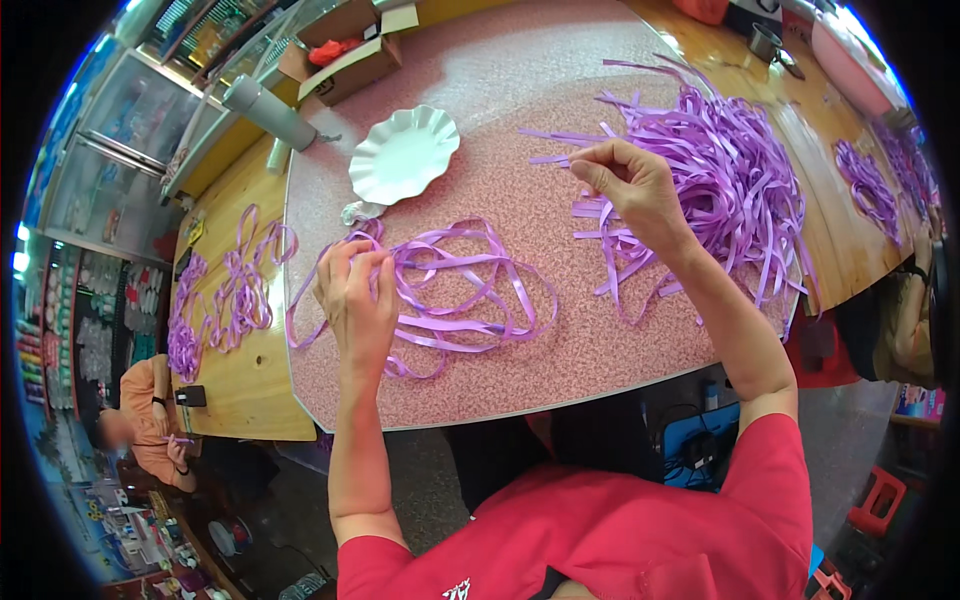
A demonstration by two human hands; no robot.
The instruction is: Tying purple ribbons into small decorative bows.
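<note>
Loose loops of purple ribbon (465, 258) lie on the pink speckled table in front of me. My left hand (355, 295) is at their left side, its fingers curled onto the ribbon. To the right, a big heap of cut purple ribbon strips (735, 165) spreads over the table, many ends pointing left. My right hand (632, 185) is raised over the heap's left edge, thumb and forefinger pinched together. One strip end shows right beside those fingertips, but whether it is between them is unclear.
A white scalloped plate (405, 155) sits beyond the loops, near a grey bottle (268, 112) and an open cardboard box (352, 70). More ribbon bundles (240, 285) lie on the wooden table at left. Another person (150, 410) sits there; someone else's arm (912, 290) shows at far right.
</note>
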